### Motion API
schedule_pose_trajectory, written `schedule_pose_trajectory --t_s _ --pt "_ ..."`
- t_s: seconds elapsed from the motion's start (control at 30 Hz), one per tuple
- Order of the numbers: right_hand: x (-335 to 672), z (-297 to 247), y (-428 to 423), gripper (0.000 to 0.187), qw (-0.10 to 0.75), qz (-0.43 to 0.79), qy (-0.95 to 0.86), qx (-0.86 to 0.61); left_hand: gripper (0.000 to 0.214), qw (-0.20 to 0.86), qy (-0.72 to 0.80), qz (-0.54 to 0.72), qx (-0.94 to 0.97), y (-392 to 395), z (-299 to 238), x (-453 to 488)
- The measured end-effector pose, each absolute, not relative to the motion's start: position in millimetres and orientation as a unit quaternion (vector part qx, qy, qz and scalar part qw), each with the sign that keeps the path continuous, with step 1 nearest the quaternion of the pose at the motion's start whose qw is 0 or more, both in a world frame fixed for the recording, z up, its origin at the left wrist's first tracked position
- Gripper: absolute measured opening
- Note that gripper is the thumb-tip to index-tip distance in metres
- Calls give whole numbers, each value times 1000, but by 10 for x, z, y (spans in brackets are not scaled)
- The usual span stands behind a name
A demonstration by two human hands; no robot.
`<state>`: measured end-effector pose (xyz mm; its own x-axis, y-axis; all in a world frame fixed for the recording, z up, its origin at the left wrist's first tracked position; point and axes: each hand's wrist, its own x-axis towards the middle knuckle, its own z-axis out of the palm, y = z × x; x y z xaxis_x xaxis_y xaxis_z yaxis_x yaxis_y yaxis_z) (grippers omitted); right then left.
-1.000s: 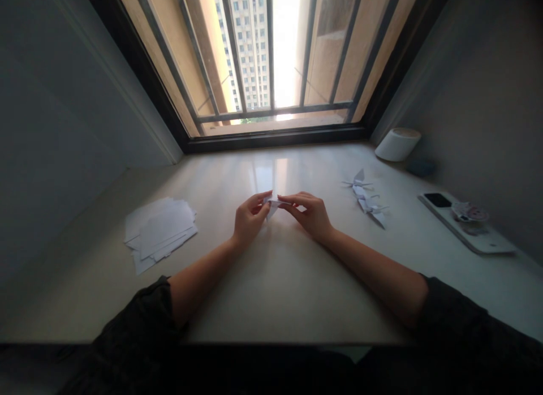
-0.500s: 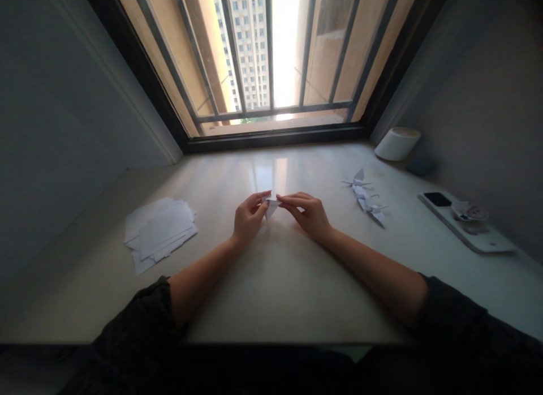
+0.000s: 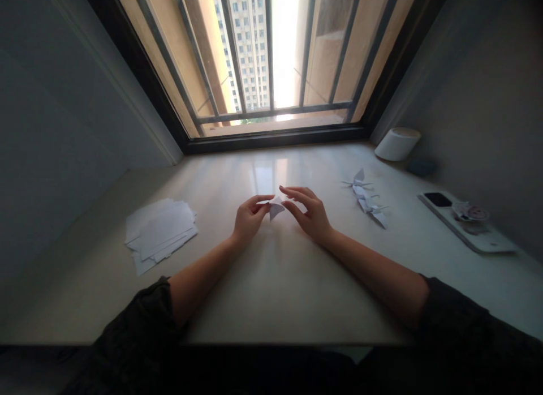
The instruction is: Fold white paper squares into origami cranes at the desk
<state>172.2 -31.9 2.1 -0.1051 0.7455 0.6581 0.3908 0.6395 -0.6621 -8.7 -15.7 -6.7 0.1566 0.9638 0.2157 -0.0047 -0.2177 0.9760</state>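
Note:
A small piece of folded white paper (image 3: 276, 208) is pinched between the thumb and fingers of my left hand (image 3: 249, 217), held just above the windowsill at the middle. My right hand (image 3: 310, 211) is beside it on the right. Its fingers are raised and spread from the thumb, and the thumb tip is close to the paper's right edge; whether it touches I cannot tell. Further right, several folded paper cranes (image 3: 365, 200) lie in a row. Part of the folded paper is hidden behind my left fingers.
A loose stack of white paper sheets (image 3: 165, 231) lies to the left. At the right are a phone (image 3: 466, 228) with a round grip on its back and a white cylindrical object (image 3: 397, 144) near the wall. A barred window (image 3: 271, 140) closes off the far side.
My right hand has let go of the folded paper, and its fingers have lifted and spread. The paper has turned a little and shows more of its face, still in my left hand.

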Motion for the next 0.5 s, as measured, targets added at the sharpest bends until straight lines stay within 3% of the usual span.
schedule_pose_trajectory --t_s 0.23,0.5 --pt "1712 -53 -253 39 536 290 -689 -393 31 507 417 541 526 -141 -64 -104" --pt "1671 -78 -263 41 518 357 -658 -414 31 502 426 524 540 -123 -97 -118"
